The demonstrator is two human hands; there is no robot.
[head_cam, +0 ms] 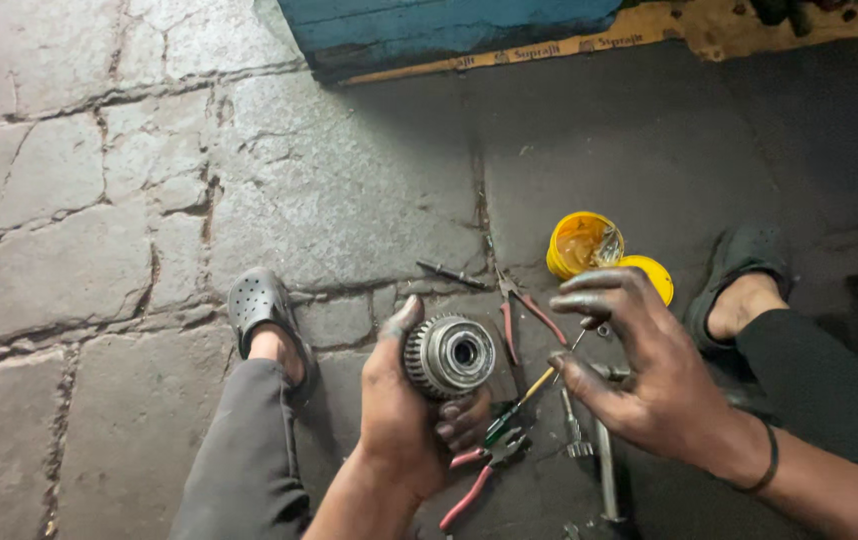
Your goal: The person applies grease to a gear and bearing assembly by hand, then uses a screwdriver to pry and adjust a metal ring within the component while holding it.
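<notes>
1. Gear hub point(449, 355), round, toothed at its rim with a bored centre, was held up above the stone floor point(99, 200), near the middle of the scene.
2. Left hand point(404, 410) gripped the hub from the left and below: thumb pressed along its left side, fingers curled under its near edge.
3. Right hand point(639, 370), greasy, hovered just right of the hub, not touching it; fingers loosely spread and bent, holding nothing.
4. Yellow tub point(584, 243) stood open farther right, its lid point(649, 275) beside it.
5. Red pliers point(519, 310) lay beyond the hub; a second pair point(479, 480) and a screwdriver point(524, 395) lay nearer.
</notes>
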